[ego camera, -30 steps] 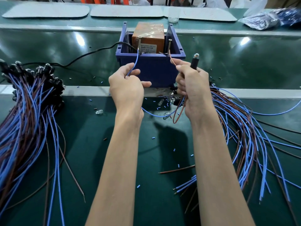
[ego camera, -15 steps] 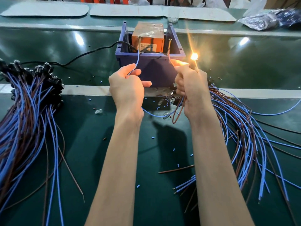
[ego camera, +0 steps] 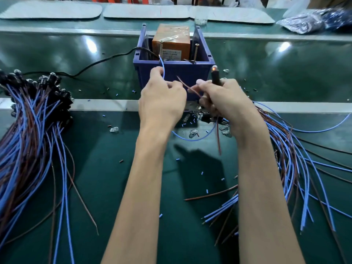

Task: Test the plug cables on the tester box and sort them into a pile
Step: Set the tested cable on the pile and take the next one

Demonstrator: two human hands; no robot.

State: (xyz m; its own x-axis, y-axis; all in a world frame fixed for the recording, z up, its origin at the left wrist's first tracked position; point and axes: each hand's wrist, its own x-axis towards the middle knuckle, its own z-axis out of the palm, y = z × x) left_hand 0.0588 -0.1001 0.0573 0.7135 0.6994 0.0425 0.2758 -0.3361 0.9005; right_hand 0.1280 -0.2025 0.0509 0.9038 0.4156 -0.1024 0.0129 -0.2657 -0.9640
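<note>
OK, left grip pinched the blue wire; right grip clutched the plug and brown wire, frame centre.

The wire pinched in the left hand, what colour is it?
Light blue. The head view shows the wire rising from the left hand to the tester box.

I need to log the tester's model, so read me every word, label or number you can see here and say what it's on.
White label on the front of the orange box in the blue bin: several lines of print, too small and blurred to read.
Nothing else in view carries readable text.
</note>
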